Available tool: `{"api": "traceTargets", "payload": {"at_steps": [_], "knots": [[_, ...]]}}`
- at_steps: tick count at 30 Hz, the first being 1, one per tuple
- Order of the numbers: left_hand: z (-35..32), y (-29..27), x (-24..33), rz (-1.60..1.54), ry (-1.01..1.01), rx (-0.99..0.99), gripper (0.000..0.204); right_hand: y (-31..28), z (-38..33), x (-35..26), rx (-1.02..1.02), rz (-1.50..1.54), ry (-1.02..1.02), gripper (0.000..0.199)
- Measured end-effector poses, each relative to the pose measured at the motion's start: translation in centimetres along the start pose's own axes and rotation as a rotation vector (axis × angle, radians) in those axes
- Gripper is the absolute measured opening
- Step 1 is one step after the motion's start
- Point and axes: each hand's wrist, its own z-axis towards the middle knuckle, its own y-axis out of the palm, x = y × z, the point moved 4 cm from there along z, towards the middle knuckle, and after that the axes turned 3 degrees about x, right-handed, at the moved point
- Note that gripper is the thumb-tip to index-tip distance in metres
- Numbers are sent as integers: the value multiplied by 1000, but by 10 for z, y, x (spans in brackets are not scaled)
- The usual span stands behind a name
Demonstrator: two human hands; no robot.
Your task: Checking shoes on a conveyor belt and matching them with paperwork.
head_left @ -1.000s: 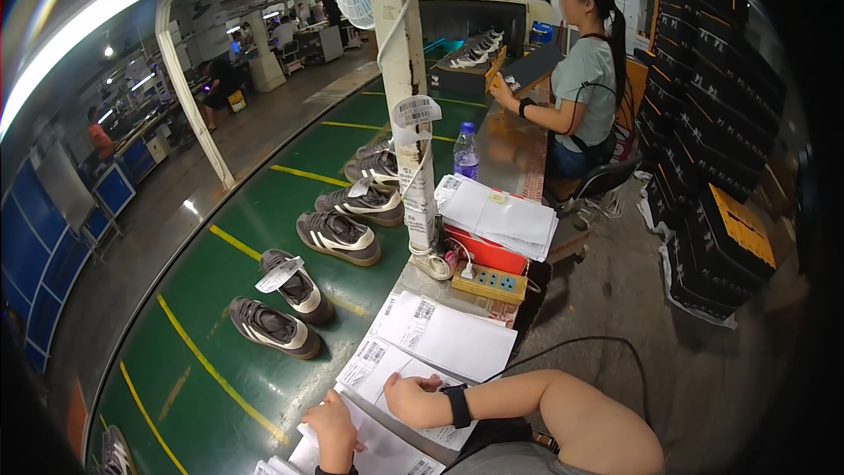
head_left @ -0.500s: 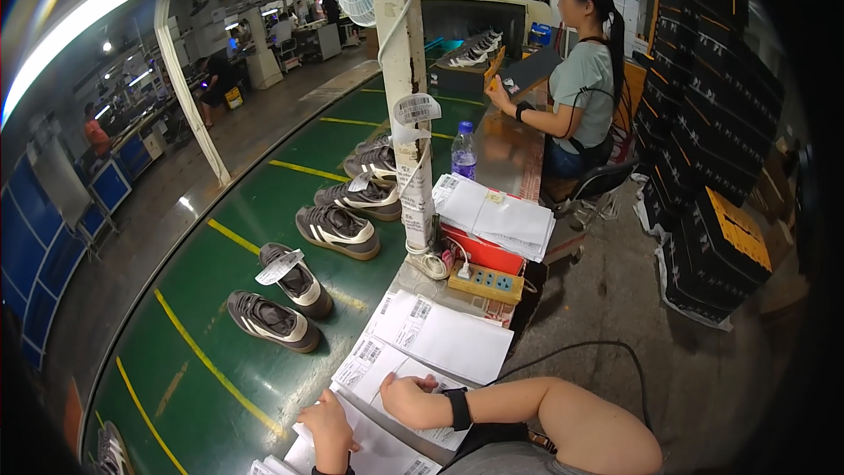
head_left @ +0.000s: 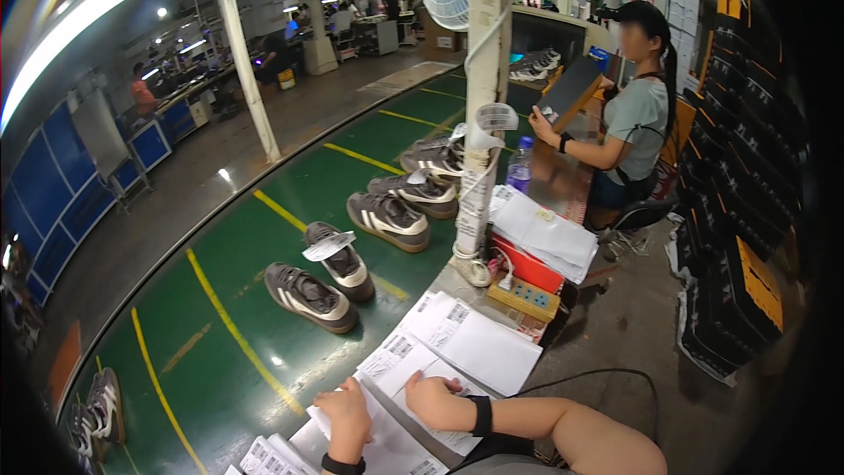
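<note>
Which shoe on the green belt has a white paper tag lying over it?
The shoe just beyond the nearest shoe; a white tag lies across its opening, and the nearest one has none.

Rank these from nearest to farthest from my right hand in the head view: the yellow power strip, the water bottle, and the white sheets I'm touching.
1. White sheets, under the right hand.
2. Yellow power strip, farther up the bench, by the post.
3. Water bottle, beyond the post, near the co-worker.

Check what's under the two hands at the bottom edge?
Both the left hand and right hand press on white printed sheets spread over the bench. The bench surface beneath the sheets is covered.
</note>
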Motion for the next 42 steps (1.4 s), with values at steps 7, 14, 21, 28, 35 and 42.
{"api": "traceTargets", "payload": {"at_steps": [7, 14, 21, 28, 35, 42], "knots": [[9, 18, -2, -156, 4, -52, 82, 3, 0, -2, 112, -181, -39, 57], [5, 12, 2, -68, 3, 99, 60, 3, -1, -1, 140, -32, 41, 61], [8, 24, 5, -56, -34, 141, 65, 3, -5, 0, 142, -35, 20, 62], [7, 19, 3, -106, -20, 72, 79, 2, -8, 2, 181, -33, 7, 61], [6, 18, 3, -115, -38, 62, 98, -1, -3, 2, -10, 92, -11, 59], [6, 21, 4, -108, -37, 62, 95, 0, -3, 1, 14, 95, -1, 58]]}}
